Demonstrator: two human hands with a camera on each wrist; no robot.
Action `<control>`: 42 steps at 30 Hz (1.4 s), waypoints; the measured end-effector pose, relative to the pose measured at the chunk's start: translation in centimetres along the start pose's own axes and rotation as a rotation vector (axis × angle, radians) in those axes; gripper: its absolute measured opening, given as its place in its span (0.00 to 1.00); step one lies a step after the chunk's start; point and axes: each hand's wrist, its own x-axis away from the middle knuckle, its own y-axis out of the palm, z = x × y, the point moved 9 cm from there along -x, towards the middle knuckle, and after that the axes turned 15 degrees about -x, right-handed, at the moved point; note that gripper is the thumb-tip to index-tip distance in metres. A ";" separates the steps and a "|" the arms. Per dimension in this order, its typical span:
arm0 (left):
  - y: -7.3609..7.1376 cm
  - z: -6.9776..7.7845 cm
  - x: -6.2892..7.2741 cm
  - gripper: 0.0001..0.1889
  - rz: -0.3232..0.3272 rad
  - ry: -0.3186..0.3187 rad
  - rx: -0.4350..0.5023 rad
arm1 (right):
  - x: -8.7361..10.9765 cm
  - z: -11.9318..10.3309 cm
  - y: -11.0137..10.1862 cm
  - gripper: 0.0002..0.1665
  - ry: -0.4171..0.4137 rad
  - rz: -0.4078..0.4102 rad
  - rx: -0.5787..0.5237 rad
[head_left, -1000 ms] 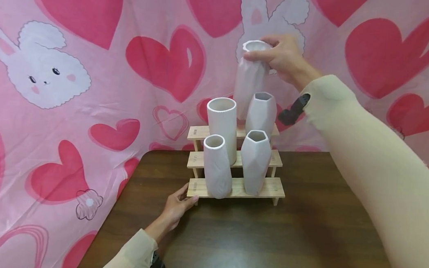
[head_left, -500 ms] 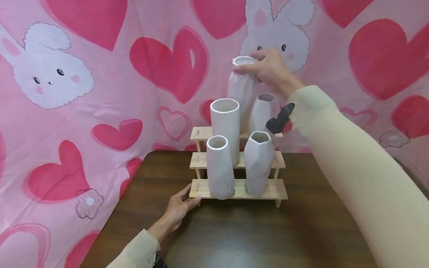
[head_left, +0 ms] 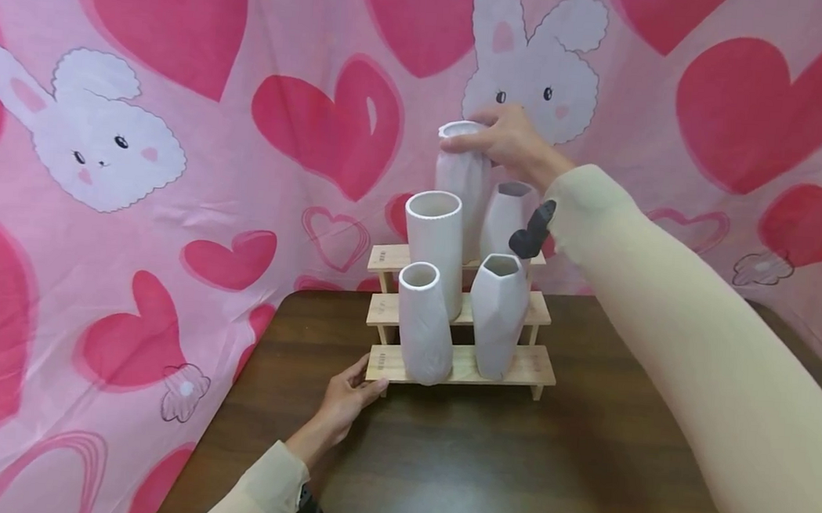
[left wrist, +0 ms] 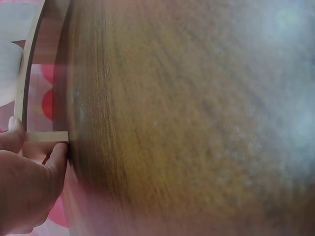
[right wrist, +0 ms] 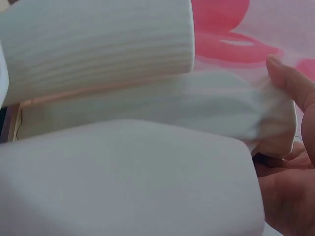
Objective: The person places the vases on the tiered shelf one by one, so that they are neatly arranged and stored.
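Observation:
My right hand (head_left: pixel 513 141) holds a tall white vase (head_left: pixel 458 177) round its fluted neck. In the head view this vase stands over the top step of a three-tier wooden stand (head_left: pixel 463 358), its lower part partly hidden behind a ribbed cylindrical vase (head_left: pixel 437 227). The right wrist view shows thumb and fingers on either side of the held vase's neck (right wrist: pixel 278 115). My left hand (head_left: pixel 342 401) grips the left end of the lowest step, and in the left wrist view its fingers meet a short wooden leg (left wrist: pixel 47 136).
A faceted vase (head_left: pixel 507 211) occupies the top step's right side, close to the right wrist's black strap (head_left: pixel 533 231). On the lowest step are a slanted vase (head_left: pixel 426 332) and another faceted vase (head_left: pixel 497 317). A pink heart-patterned cloth (head_left: pixel 220 151) hangs behind the brown table (head_left: pixel 441 462).
My right hand has lowered the fluted vase and brought it slightly left, down toward the top step. The left hand keeps its grip on the stand. The head view has shifted slightly.

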 end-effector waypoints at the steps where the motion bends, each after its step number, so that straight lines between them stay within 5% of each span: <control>1: 0.0 0.0 0.0 0.38 0.002 -0.005 0.001 | -0.1 -0.1 0.2 0.51 -0.020 -0.019 0.026; 7: 0.4 -0.1 0.3 0.37 -0.008 -0.013 0.004 | -0.4 -0.3 1.2 0.49 -0.091 -0.089 0.105; 28: 1.4 0.2 -0.7 0.37 -0.037 0.013 0.014 | -0.2 0.2 -0.1 0.49 -0.093 -0.116 0.087; 34: 1.3 0.4 -1.2 0.37 -0.040 0.016 0.009 | 1.0 -0.1 -2.4 0.47 -0.145 -0.166 0.111; 42: 0.0 0.4 -1.5 0.36 -0.011 0.017 0.020 | 5.9 2.1 -7.7 0.44 -0.189 -0.063 0.188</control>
